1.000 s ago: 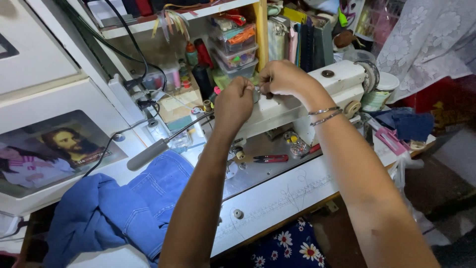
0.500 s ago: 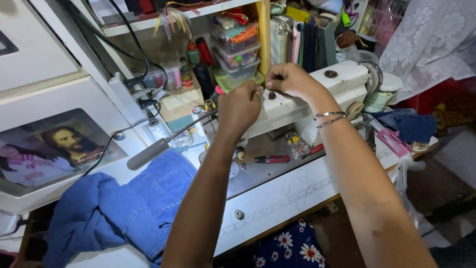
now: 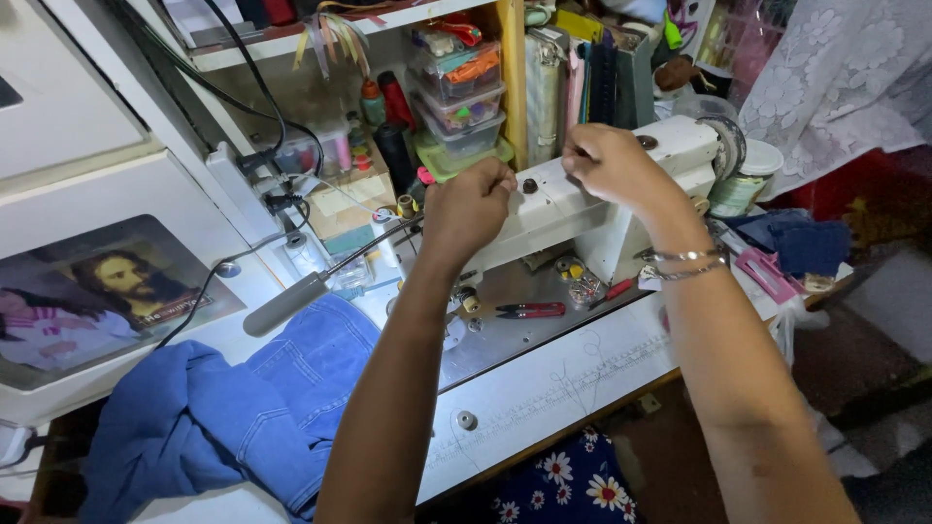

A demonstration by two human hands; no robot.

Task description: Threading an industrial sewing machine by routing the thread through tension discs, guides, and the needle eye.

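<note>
A white sewing machine (image 3: 582,209) stands on the table in front of me. Both my hands rest over its top arm. My left hand (image 3: 471,209) is closed in a fist, fingertips pinched beside a small dark knob (image 3: 529,185). My right hand (image 3: 607,165), with thin bracelets (image 3: 680,262) on the wrist, is pinched shut near the machine's right end. A fine thread seems to run between the two hands, but it is barely visible.
Blue denim fabric (image 3: 223,417) lies heaped at the left. Red-handled snips (image 3: 529,311) rest on the metal bed plate (image 3: 524,349). A gooseneck lamp (image 3: 286,303), stacked plastic boxes (image 3: 461,87), thread spools (image 3: 393,97) and a framed picture (image 3: 97,301) crowd the back and left.
My hands were close together on the machine's top; the right hand has drawn away to the right, and the left has settled slightly lower and left.
</note>
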